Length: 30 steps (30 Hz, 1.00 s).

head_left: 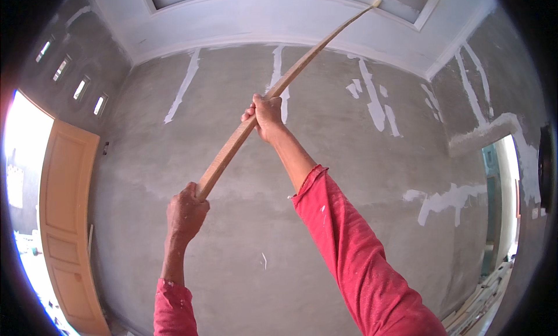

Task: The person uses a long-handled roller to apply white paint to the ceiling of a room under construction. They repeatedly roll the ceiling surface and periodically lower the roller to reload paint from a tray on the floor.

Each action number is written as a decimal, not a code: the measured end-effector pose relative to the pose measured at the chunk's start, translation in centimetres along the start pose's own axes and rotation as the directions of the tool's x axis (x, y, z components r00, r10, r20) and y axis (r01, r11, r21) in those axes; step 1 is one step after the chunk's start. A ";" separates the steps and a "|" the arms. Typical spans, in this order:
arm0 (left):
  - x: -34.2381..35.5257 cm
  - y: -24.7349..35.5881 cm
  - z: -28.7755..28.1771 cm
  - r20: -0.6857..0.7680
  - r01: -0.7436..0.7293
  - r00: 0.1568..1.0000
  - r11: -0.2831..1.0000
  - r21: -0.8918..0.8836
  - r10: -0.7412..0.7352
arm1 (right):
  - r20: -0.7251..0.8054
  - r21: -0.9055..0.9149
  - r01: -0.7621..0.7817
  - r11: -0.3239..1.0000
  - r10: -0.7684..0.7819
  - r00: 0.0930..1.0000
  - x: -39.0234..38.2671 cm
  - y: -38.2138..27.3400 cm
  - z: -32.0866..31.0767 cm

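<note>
A long square-edged wooden pole (pixel 228 152) slants up and away to the right, from my hands to the ceiling. Around its lower end my left hand (pixel 187 211) is closed. My right hand (pixel 268 116) grips the pole higher up, fingers wrapped round it. At the pole's far end, a small pale yellowish piece (pixel 376 3) is against or close to the ceiling near the edge of a recessed panel; its kind is too small to make out. Both arms are raised, in red sleeves.
Ahead stands a grey plastered wall (pixel 232 231) with white filler streaks (pixel 372 98). The white ceiling (pixel 232 22) has a framed recess. An open wooden door (pixel 67 220) is at the left. At the right, a doorway (pixel 500 202) and long strips (pixel 479 301) on the floor.
</note>
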<state>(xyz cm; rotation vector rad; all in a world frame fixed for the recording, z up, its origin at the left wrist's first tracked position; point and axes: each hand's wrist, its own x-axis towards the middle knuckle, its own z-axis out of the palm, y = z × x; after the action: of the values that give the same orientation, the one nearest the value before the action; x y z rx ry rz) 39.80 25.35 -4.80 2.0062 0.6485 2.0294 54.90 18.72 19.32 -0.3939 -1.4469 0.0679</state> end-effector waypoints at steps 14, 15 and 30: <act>-0.9 -15.8 -13.8 -0.093 0.109 0.990 0.994 0.004 -0.108 | 0.143 0.095 -0.100 0.990 0.086 0.986 -4.4 12.3 19.6; -1.2 -17.0 -14.6 -0.113 0.118 0.987 0.993 0.020 -0.115 | 0.144 0.098 -0.108 0.989 0.093 0.985 -5.0 13.1 21.1; -7.2 -28.7 -17.7 -0.119 0.163 0.977 0.980 -0.117 -0.177 | 0.198 0.043 -0.178 0.983 0.166 0.966 -12.7 20.7 28.8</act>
<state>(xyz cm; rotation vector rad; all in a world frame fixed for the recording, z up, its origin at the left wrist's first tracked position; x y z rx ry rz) 18.25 44.58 -23.70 1.7093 0.6960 2.0575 29.08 40.85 3.02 -0.4728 -1.5955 0.2970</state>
